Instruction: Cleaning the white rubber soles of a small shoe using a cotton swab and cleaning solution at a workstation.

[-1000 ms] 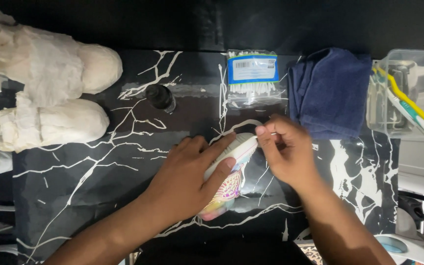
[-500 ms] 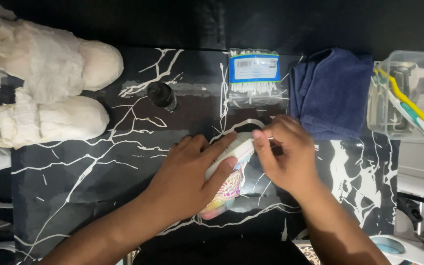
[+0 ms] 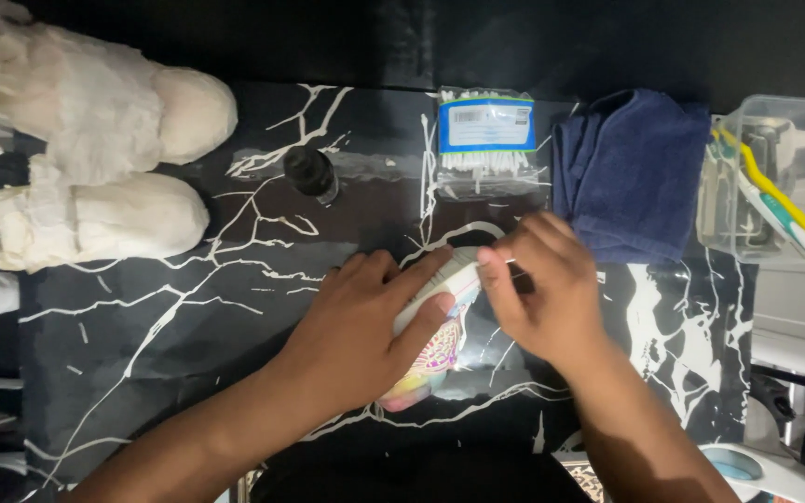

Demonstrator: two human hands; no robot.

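Marble tabletop [image 3: 188, 307]; hands seemingly pinching shoe [image 3: 435, 349].

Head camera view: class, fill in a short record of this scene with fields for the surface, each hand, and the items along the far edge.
surface: black mat with white marble veining
left hand: left hand presses a colourful patterned object flat on the mat
right hand: right hand pinches a thin white stick, seemingly a cotton swab, at the object's upper end
far edge, centre: small dark bottle; clear pack of cotton swabs
far edge, right: folded navy towel; clear container with toothbrushes
left side: white crumpled wrapped bundles
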